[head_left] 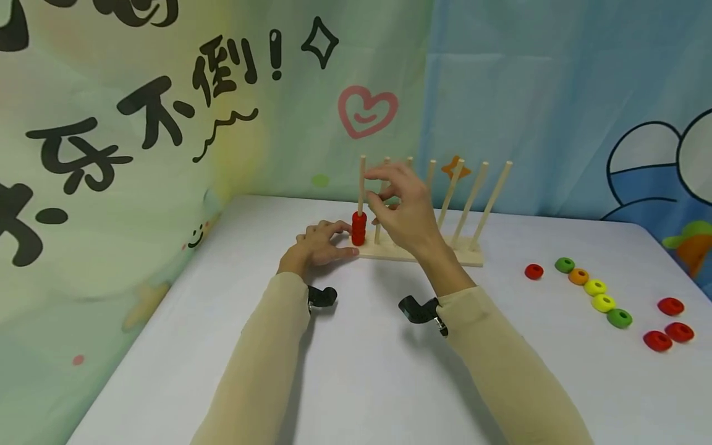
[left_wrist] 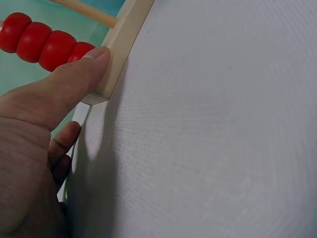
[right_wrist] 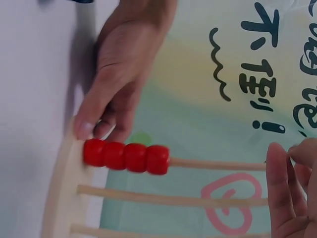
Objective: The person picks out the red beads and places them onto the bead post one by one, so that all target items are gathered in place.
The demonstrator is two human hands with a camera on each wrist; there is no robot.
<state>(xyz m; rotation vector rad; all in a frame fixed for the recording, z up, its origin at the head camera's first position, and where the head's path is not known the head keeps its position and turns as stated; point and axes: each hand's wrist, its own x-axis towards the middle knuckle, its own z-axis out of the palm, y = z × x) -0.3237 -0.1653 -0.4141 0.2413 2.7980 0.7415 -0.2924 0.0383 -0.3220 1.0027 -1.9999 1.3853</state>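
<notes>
A wooden peg rack (head_left: 467,256) with a row of upright pegs stands toward the back of the table. Several red beads (head_left: 358,228) are stacked at the bottom of its leftmost peg (head_left: 362,185). My left hand (head_left: 318,245) grips the left end of the base, with the thumb (left_wrist: 89,67) on its front face beside the lowest bead. Up at the top of that same peg is my right hand (head_left: 408,207), its index finger and thumb apart and no bead showing between them. The other visible pegs (right_wrist: 168,199) carry no beads.
To the right of the rack lies a loose red bead (head_left: 534,272). Beyond it a slanting line of green, orange and yellow beads (head_left: 595,287) runs toward the front, with three more red beads (head_left: 670,306) at the far right. A printed cloth (head_left: 278,123) hangs behind the table.
</notes>
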